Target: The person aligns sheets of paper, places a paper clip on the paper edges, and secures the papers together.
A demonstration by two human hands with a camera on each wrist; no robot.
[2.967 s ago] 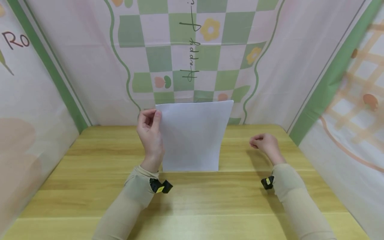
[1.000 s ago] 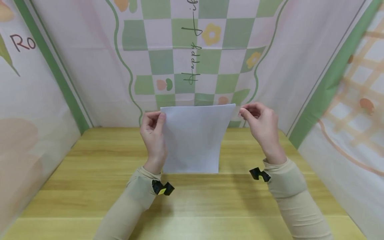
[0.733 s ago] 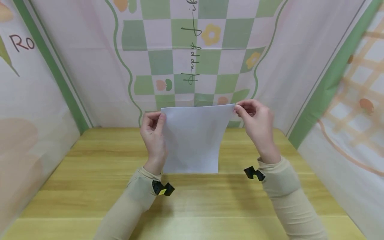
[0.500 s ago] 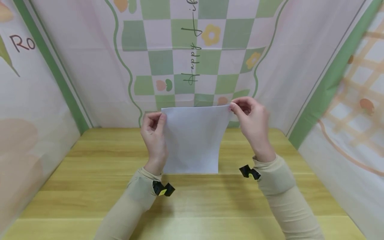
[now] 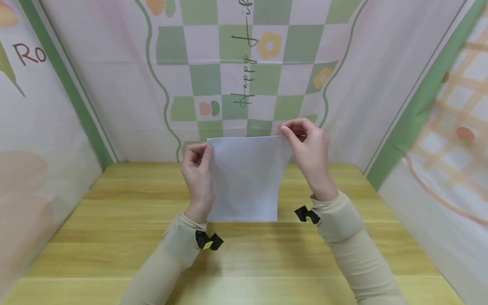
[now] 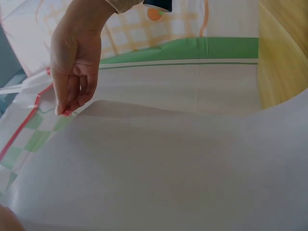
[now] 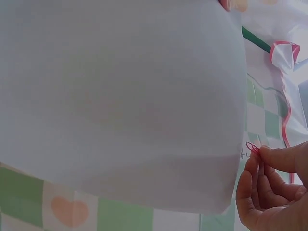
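Note:
White paper [image 5: 245,178] stands upright in the middle of the head view, its lower edge near the tabletop. My left hand [image 5: 198,178] pinches its upper left corner between thumb and fingers. At the top edge, toward the right corner, my right hand [image 5: 310,154] pinches a small red wire paper clip [image 7: 252,148]. In the right wrist view the clip's looped end points toward the paper's edge; I cannot tell whether it touches the sheet. Only a fingertip of the left hand [image 6: 8,221] shows in the left wrist view.
A wooden table [image 5: 244,262] lies beneath both hands. Behind it hangs a curtain [image 5: 263,76] with green checks and lettering, and printed cloth closes off both sides. A small black camera [image 5: 306,214] sits on the right wrist, another camera [image 5: 209,240] on the left.
My right hand has risen from low at the right, then moved left to the paper's top edge with the clip. The left hand keeps its grip on the corner, almost still.

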